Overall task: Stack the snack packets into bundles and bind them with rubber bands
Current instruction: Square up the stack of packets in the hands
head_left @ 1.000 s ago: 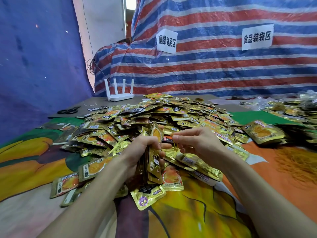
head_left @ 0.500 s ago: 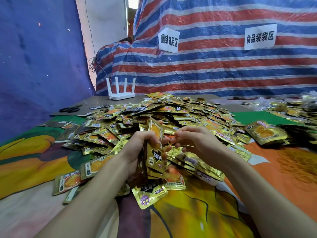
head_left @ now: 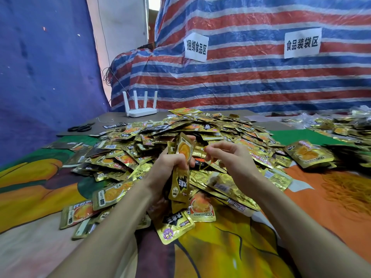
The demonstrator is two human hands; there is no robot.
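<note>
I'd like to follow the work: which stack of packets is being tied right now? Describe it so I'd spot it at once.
Find the big heap of gold snack packets on the table. At its near edge the left hand grips one stack. Unlike the packets lying flat around it, it stands on end, with the right hand pinching a thin rubber band beside it.

Soft, even light here, a blown-out gap (head_left: pixel 154 5) glowing behind the packet heap (head_left: pixel 216 129), foil glinting across it, faint shadows beneath it, wide-angle bowing everything around it.
</note>
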